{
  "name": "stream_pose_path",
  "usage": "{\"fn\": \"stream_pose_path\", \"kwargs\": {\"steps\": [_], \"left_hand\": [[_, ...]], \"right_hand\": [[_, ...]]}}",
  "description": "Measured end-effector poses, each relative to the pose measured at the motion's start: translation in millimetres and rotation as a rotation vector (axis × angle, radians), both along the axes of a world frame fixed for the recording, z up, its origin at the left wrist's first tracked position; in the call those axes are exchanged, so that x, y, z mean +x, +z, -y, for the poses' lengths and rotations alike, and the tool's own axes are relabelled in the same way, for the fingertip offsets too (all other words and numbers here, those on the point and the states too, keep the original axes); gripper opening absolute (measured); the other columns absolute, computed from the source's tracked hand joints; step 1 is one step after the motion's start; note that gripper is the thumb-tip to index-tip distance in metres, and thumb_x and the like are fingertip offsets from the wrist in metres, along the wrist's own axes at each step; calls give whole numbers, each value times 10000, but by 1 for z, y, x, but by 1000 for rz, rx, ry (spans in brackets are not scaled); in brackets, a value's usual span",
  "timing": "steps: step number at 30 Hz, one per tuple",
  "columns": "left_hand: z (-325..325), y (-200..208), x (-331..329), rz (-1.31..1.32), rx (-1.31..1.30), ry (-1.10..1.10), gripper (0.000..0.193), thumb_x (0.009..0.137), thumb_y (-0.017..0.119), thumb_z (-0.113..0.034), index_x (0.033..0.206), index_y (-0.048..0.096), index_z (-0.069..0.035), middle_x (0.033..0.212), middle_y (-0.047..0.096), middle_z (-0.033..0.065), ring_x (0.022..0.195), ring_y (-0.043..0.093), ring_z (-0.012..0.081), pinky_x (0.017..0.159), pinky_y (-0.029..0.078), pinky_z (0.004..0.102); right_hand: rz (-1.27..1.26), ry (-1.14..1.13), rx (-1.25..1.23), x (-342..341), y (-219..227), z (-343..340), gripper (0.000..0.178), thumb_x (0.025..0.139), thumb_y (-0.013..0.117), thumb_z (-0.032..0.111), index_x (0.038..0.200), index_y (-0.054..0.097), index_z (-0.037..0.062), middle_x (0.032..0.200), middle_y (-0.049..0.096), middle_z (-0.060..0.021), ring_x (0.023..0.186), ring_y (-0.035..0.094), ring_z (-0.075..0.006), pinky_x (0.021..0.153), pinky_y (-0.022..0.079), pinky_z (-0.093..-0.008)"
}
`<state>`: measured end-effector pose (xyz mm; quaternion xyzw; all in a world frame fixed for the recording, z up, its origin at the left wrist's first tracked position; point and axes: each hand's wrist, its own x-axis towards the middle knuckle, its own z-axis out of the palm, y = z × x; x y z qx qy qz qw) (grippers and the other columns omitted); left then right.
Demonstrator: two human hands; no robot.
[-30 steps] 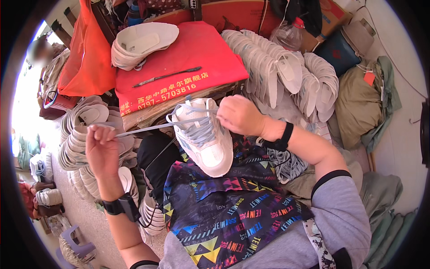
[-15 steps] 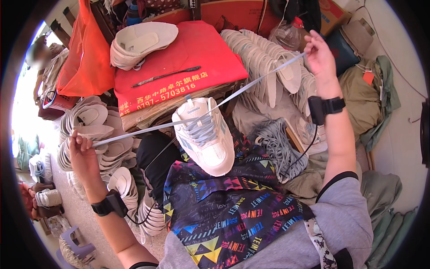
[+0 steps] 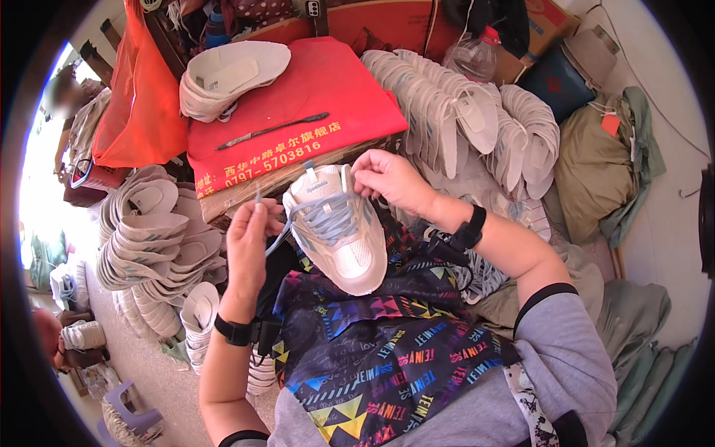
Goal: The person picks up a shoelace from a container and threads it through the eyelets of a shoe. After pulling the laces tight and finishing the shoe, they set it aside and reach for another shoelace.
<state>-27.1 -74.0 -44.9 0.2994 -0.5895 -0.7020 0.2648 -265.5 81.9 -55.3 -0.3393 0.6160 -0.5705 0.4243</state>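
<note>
A white sneaker upper (image 3: 350, 257) with grey-blue side panels rests toe toward me at the near edge of the bench, over my lap. Its light blue shoelace (image 3: 334, 217) crosses the tongue in several rows. My left hand (image 3: 249, 235) is closed on one lace end, whose tip sticks up above the fingers; the lace loops from there back to the shoe's left side. At the shoe's upper right edge, by the collar, my right hand (image 3: 391, 182) has thumb and forefinger pinched together. What lies between those fingertips is hidden.
A red cloth (image 3: 298, 82) covers the bench, bearing a dark thin tool (image 3: 272, 130) and nested shoe uppers (image 3: 234, 71). More stacked uppers stand left (image 3: 149, 246) and right (image 3: 417, 104). A bundle of laces (image 3: 480, 276) lies beneath my right forearm. Patterned apron (image 3: 402, 357) covers my lap.
Both hands have come in from wide apart to the shoe. The lace, stretched taut across it before, now hangs slack at the left. The view has shifted slightly.
</note>
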Motion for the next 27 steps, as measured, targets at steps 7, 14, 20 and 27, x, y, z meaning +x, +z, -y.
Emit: {"fn": "stream_pose_path", "kwargs": {"steps": [7,14,20,27], "left_hand": [[-14,6,-7,199,-36,-126,270,1018,487,-234,987,645,-17,763,602,-16,630,421,24,594,343,181],[-13,-6,-4,235,-234,-103,234,971,575,-178,922,669,30,731,610,-12,677,468,18,614,375,188],[-14,-1,-4,289,-38,-175,240,945,571,-187,802,658,-15,703,616,-25,546,452,26,496,352,214],[-3,8,-17,411,-282,-225,153,885,637,-169,842,637,-22,682,589,8,598,521,116,564,425,264]], "right_hand": [[-99,106,93,5,6,-4,91,918,571,115,957,577,34,775,630,-35,692,595,-96,616,491,-239],[-939,135,35,17,29,3,247,843,573,94,1072,507,29,753,610,-154,705,629,-326,643,501,-421],[-1155,316,69,12,34,10,308,837,565,72,1134,481,64,822,630,-171,744,629,-363,677,508,-468],[-1304,529,171,0,56,21,274,791,622,84,1051,537,69,810,608,-144,793,626,-339,696,506,-448]]}}
